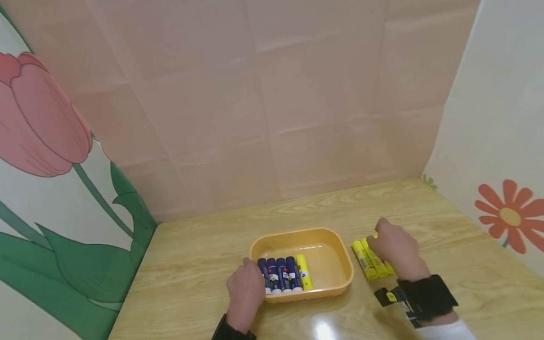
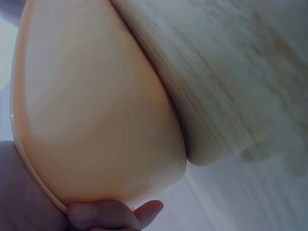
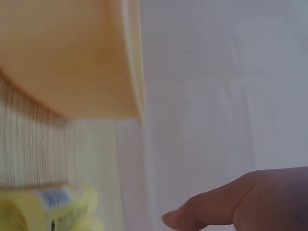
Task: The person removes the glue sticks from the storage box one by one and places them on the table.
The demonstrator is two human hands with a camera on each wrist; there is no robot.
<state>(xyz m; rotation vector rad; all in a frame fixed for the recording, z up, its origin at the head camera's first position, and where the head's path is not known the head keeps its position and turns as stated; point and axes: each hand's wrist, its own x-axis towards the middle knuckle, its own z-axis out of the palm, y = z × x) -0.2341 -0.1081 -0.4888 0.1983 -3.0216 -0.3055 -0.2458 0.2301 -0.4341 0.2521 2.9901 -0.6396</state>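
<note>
An orange-yellow plastic tray (image 1: 329, 267) stands on the wooden table. My left hand (image 1: 246, 289) grips its left rim, and in the left wrist view fingers (image 2: 103, 214) curl at the wall of the tray (image 2: 106, 106). Along the left half of the tray several dark blue glue sticks (image 1: 282, 275) lie side by side, with one yellow glue stick (image 1: 304, 272) beside them. To the right of the tray, more yellow glue sticks (image 1: 364, 259) lie in a row, partly hidden by my right hand (image 1: 397, 248). That hand is above them, with a finger (image 3: 211, 209) apart from the sticks in the right wrist view.
The wooden table (image 1: 204, 255) meets a pinkish sheet (image 1: 272, 118) at the back. Side panels stand left and right, one with a large tulip (image 1: 46, 118), the other with a red flower (image 1: 509, 216).
</note>
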